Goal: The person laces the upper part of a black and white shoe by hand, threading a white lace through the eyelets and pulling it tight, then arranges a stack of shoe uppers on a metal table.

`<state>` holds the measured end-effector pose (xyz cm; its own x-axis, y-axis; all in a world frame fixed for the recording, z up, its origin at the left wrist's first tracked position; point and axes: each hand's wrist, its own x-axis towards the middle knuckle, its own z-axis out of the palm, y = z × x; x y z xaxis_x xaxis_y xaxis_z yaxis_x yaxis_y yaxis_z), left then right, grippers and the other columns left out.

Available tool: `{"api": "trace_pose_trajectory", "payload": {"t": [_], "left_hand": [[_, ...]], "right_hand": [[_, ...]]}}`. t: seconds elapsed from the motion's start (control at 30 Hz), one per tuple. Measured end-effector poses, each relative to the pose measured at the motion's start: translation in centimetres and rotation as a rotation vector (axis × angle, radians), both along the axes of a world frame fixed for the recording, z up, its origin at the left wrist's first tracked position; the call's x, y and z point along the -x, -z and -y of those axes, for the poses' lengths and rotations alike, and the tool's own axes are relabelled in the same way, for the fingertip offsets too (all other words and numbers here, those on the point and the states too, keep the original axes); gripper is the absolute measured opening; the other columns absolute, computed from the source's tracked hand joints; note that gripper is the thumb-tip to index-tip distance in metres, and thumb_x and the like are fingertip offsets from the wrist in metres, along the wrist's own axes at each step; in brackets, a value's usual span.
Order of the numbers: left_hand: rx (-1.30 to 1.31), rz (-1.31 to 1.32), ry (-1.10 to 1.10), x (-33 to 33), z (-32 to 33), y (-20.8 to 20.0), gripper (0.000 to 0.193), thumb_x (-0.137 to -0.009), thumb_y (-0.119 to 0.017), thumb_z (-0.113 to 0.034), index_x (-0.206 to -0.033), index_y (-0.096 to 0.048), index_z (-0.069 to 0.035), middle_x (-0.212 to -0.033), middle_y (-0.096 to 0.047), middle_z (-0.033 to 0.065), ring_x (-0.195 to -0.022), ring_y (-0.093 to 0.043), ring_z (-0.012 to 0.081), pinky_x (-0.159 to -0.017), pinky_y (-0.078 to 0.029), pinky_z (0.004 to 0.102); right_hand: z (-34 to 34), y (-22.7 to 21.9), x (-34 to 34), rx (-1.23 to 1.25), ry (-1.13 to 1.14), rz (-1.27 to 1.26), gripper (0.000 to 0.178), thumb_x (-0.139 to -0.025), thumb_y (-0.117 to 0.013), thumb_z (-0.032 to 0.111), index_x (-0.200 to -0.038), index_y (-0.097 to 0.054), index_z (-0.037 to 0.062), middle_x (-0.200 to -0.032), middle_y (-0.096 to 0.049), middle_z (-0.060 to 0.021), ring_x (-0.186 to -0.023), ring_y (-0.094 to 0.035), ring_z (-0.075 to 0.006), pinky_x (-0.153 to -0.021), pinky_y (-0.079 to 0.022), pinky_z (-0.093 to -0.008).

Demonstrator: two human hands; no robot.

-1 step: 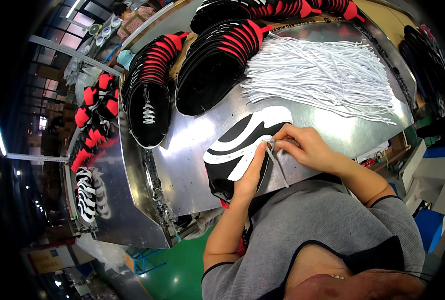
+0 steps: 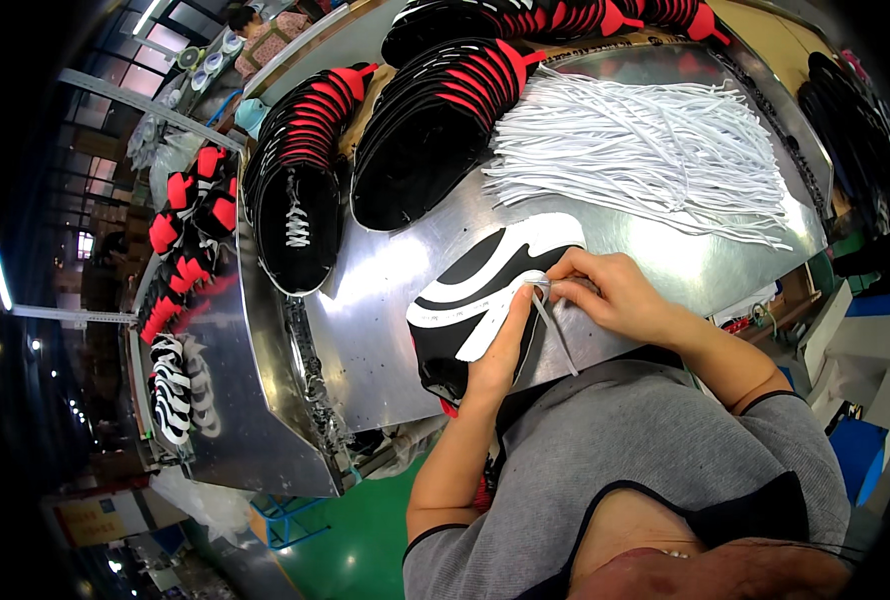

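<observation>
At the frame's centre, my left hand [image 2: 503, 343] grips the black-and-white upper [image 2: 473, 272] while my right hand [image 2: 617, 296] pinches a pale lace [image 2: 556, 334] (nothing visibly shifted), so the work stands unchanged.

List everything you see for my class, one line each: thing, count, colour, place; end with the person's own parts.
Shoe upper: one, black and white, at both hands
Lace: one, whitish, in right fingers
Lace pile: one, laces uncounted, white, table's far right
Stacked uppers: at least three stacks, black and red, table's far side
Metal table: one, silver, centre
Side bench: one, grey metal, left
Bench uppers: several, black, red, white, on side bench
Stool frame: one, blue, lower left
Floor: one, green, below
Co-worker: one, patterned top, upper left
Left hand: one, bare, on upper
Right hand: one, bare, pinching lace
</observation>
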<state>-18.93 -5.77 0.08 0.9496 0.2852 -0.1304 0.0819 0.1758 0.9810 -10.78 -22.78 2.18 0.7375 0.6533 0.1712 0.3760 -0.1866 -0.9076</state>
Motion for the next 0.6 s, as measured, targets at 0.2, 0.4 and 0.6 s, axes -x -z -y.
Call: {"api": "trace_pose_trajectory", "payload": {"t": [0.2, 0.4, 0.6], "left_hand": [[-0.559, 0.294, 0.045, 2.3, 1.2, 0.4, 0.026, -0.095, -0.06, -0.013, -0.116, -0.063, 0.002, -0.108, -0.066, 0.0109, -0.098, -0.063, 0.0211, -0.086, -0.05, 0.0303], [-0.5, 0.185, -0.015, 1.6, -0.5, 1.6, 0.029, -0.094, -0.062, -0.021, -0.114, -0.065, -0.001, -0.107, -0.069, 0.0072, -0.099, -0.065, 0.0184, -0.085, -0.05, 0.0302], [0.01, 0.025, 0.1, 1.7, -5.4, 2.4, 0.031, -0.096, -0.062, -0.022, -0.12, -0.064, -0.001, -0.111, -0.068, 0.0035, -0.101, -0.061, 0.0132, -0.091, -0.048, 0.0266]], "right_hand": [[-2.4, -0.9, 0.0, 0.226, -0.03, -0.008, 0.016, -0.092, -0.059, 0.014, -0.103, -0.055, 0.0021, -0.084, -0.069, -0.017, -0.077, -0.068, -0.0354, -0.067, -0.052, -0.0417], [-2.6, -0.8, -1.0, 0.206, -0.052, 0.046, 0.01, -0.088, -0.056, 0.002, -0.097, -0.052, -0.001, -0.075, -0.065, -0.0175, -0.068, -0.066, -0.0328, -0.061, -0.048, -0.0386], [0.2, -1.1, -3.0, 0.001, 0.187, 0.035, 0.027, -0.078, -0.066, -0.002, -0.104, -0.057, 0.001, -0.09, -0.06, -0.0033, -0.08, -0.057, -0.0094, -0.069, -0.045, -0.0234]]}}
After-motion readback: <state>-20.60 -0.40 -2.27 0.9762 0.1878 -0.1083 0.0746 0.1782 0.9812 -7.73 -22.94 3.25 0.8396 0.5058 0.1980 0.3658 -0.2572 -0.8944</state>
